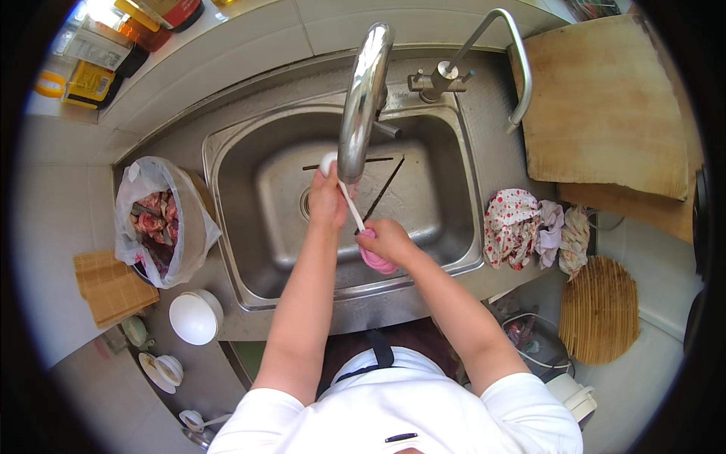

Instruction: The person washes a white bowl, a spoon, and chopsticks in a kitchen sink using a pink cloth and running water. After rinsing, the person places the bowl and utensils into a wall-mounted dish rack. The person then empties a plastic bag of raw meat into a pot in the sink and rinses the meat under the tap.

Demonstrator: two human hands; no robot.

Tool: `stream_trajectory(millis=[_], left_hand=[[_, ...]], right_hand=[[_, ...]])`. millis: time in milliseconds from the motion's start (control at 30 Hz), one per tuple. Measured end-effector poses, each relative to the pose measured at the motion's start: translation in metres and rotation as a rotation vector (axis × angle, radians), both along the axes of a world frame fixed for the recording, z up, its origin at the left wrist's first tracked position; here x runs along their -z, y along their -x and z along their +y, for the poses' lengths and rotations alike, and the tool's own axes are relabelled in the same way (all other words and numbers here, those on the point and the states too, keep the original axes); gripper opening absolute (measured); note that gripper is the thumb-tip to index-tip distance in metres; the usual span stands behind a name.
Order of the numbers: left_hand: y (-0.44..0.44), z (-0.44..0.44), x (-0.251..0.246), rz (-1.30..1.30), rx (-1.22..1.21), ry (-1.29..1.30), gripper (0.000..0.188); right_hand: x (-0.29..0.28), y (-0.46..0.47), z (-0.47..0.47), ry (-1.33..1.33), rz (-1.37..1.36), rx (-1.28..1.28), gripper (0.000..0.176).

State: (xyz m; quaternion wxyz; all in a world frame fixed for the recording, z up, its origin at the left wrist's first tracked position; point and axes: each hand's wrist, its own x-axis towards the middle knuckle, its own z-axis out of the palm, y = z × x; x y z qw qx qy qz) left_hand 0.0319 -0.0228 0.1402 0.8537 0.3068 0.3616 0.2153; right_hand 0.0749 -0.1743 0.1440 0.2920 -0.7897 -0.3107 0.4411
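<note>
Over the stainless steel sink (454, 164), my left hand (328, 198) holds a white long-handled spoon (351, 205) near its rounded end, just below the chrome faucet (363, 102). My right hand (388, 241) grips a pink cloth (377, 261) at the lower end of the spoon's handle. On the sink floor lie dark chopsticks (385, 187), one slanting and another partly behind the faucet. No running water can be made out. The drain (305, 203) is partly hidden by my left hand.
Left of the sink stand a plastic-lined container (195, 227) with raw meat and a white bowl (194, 318). A thin curved tap (519, 68), a large wooden cutting board (607, 108) and crumpled cloths (513, 227) are at the right. Bottles (93, 79) stand on the upper-left ledge.
</note>
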Motion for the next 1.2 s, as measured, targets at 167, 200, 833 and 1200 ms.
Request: stream_trajectory(millis=[167, 200, 833, 1200], left_hand=[[0.015, 0.003, 0.008, 0.346, 0.214, -0.118, 0.039], [0.019, -0.005, 0.006, 0.368, 0.256, -0.049, 0.043], [0.203, -0.006, -0.12, 0.964, 0.239, -1.209, 0.033], [0.361, 0.021, -0.11, 1.693, 0.202, -1.242, 0.032]], right_hand=[[0.0, -0.017, -0.001, -0.259, -0.032, 0.276, 0.031], [-0.004, -0.021, 0.011, -0.379, -0.2, 0.304, 0.031], [0.22, -0.065, 0.013, 0.279, -0.159, 0.287, 0.054], [0.202, -0.103, 0.095, 0.41, -0.109, 0.233, 0.072]])
